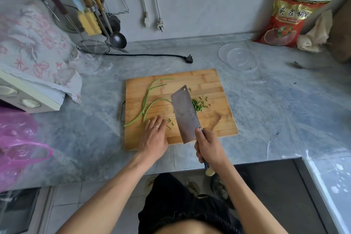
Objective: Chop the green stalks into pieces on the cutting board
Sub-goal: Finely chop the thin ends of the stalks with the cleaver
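Note:
A wooden cutting board (209, 80) lies on the grey marble counter. Long green stalks (147, 99) curve across its left half. A small heap of chopped green pieces (198, 105) sits right of the cleaver (185, 113), whose broad blade is tilted over the middle of the board. My right hand (208, 147) grips the cleaver's handle at the board's near edge. My left hand (154, 135) rests flat on the board with straight fingers, touching the near ends of the stalks. A few stray pieces (170, 121) lie between the hand and the blade.
A clear plastic bowl (238, 57) stands behind the board to the right, near a red snack bag (288, 15) and a spoon (302, 66). A black plug cord (152, 55) lies behind the board. Hanging utensils, a cloth-covered appliance (34, 47) and a pink bag (17, 142) crowd the left.

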Tool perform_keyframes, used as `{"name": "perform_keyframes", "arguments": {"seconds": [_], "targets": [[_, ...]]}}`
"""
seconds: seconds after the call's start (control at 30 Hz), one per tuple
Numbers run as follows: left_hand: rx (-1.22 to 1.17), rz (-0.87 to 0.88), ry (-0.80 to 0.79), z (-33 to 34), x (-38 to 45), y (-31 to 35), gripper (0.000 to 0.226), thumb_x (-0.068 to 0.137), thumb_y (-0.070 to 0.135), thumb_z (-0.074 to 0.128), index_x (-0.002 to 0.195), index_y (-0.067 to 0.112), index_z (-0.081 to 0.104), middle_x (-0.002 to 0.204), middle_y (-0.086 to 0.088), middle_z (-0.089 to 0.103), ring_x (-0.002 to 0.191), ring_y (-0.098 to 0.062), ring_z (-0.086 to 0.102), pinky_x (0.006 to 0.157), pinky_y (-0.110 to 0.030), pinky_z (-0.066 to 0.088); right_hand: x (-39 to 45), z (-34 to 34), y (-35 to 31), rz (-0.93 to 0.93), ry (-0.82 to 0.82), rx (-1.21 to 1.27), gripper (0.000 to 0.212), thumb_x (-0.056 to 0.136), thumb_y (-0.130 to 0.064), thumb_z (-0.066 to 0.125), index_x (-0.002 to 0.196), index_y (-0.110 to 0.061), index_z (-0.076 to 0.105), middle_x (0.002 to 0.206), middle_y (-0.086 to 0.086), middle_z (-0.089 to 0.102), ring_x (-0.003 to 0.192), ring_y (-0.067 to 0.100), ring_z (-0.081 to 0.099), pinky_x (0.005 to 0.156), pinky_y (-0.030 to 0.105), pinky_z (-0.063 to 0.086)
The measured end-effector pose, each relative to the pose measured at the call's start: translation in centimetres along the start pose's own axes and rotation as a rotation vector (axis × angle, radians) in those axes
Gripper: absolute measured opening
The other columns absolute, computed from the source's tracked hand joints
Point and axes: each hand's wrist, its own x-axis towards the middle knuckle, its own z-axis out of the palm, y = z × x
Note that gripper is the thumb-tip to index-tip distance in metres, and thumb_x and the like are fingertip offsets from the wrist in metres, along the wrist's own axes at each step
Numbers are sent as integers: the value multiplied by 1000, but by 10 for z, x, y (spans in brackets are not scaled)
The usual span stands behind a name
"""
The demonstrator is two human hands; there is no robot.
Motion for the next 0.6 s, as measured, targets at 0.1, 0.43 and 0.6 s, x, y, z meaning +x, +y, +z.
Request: {"name": "perform_keyframes", "arguments": {"seconds": [0.1,0.43,0.6], "targets": [[-293,-51,109,9,-3,-3,51,99,12,45,149,2,38,158,-14,32,149,-27,26,121,-44,27,-2,-2,2,9,18,15,35,102,-38,41,82,-11,42,59,4,44,45,16,42,41,29,39],[-355,-445,181,29,45,68,75,96,46,17,154,-1,21,162,-23,14,152,-36,7,122,-43,-3,-14,-28,-2,26,109,-7,37,103,-38,40,79,-11,41,60,7,47,46,19,45,42,29,40],[-820,-309,175,27,56,90,60,104,43,25,155,11,24,163,-7,21,150,-18,19,122,-30,14,-20,-43,0,58,166,23,34,103,-37,41,81,-10,41,64,12,46,51,23,42,41,29,39]]}}
